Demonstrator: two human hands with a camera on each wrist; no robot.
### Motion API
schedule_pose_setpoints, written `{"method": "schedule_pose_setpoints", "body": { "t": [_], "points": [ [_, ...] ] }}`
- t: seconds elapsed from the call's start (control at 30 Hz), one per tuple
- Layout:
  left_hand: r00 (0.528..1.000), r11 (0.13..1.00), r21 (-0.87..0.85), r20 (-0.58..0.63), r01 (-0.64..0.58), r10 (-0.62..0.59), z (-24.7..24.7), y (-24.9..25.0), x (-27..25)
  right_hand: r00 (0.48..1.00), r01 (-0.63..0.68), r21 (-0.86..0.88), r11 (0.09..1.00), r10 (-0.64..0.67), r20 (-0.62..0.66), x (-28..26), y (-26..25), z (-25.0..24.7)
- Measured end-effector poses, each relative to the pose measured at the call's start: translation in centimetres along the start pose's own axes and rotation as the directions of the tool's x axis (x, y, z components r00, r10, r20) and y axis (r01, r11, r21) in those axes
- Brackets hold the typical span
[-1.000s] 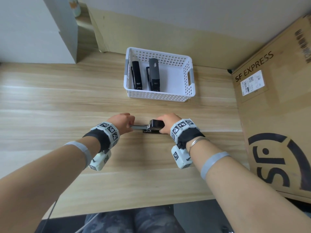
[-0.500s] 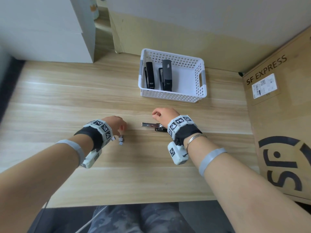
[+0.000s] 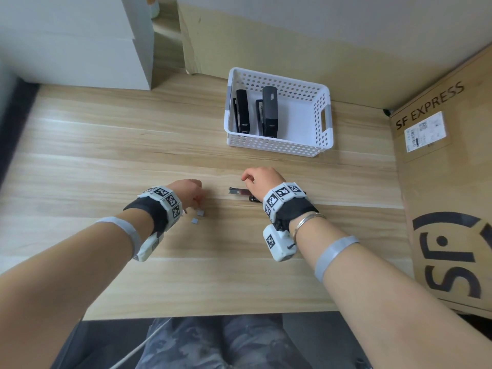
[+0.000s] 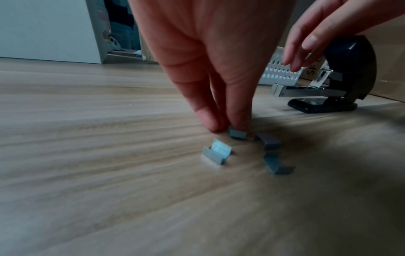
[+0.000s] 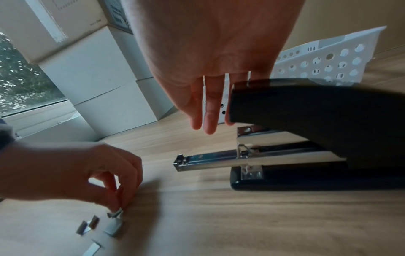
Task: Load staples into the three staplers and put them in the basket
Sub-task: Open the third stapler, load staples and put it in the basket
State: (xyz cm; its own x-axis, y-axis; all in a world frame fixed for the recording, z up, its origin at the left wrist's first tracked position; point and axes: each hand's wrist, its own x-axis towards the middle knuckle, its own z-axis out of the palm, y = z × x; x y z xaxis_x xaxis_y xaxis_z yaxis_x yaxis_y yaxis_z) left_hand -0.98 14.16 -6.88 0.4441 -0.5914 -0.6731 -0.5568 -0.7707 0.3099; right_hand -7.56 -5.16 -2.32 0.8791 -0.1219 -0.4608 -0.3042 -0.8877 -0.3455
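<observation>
Left hand: the left hand [image 4: 210, 52] reaches down to the bench [image 3: 106, 155] near the middle of its front half, thumb and forefinger pinching one small staple strip [image 4: 237, 134] that is at the wood or just off it (the pictures do not settle which).
Loose staples: three more short staple strips [image 4: 217, 152] lie on the bench just beside the pinched one, close together but apart from each other.
Right hand: the right hand [image 3: 262, 179] hovers over the open stapler, fingers straight and slightly spread, pointing down; whether any finger touches the stapler's raised top I cannot tell.
Open stapler: the black stapler [image 5: 317, 131] sits on the bench just right of the staples, base flat on the wood, black top swung up, and the metal staple channel [image 5: 210, 160] sticking out toward the left hand.
Basket: the white perforated basket [image 3: 323, 123] stands toward the back edge of the bench, right of centre, well apart from the hands.
Staplers in basket: a black stapler [image 3: 242, 111] and a grey-and-black stapler [image 3: 269, 111] lie side by side in the basket's left half.
Cardboard box: a cardboard box [image 3: 447, 182] marked SF EXPRESS stands at the bench's right edge.
</observation>
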Motion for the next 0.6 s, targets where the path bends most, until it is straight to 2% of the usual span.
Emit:
{"method": "schedule_pose_setpoints", "body": {
  "t": [0.17,0.27,0.4,0.6],
  "points": [
    [0.998,0.999,0.039,-0.059,0.002,0.0,-0.3,-0.4,0.1,1.0,0.01,-0.005,1.0,-0.01,-0.007,0.0,-0.3,0.1],
    [0.988,0.996,-0.087,-0.153,-0.013,0.0,-1.1,0.0,0.2,0.999,0.046,0.018,0.999,-0.046,-0.006,0.2,-0.7,0.2],
    [0.978,0.975,-0.213,-0.205,-0.069,0.025,-2.2,1.7,0.8,0.997,0.071,0.013,0.997,-0.072,0.04,0.5,-1.6,0.3],
    [0.931,0.921,-0.339,-0.36,-0.19,0.059,-2.9,3.2,1.1,1.0,0.011,0.073,0.997,-0.013,0.023,0.9,-1.8,0.3]
  ]
}}
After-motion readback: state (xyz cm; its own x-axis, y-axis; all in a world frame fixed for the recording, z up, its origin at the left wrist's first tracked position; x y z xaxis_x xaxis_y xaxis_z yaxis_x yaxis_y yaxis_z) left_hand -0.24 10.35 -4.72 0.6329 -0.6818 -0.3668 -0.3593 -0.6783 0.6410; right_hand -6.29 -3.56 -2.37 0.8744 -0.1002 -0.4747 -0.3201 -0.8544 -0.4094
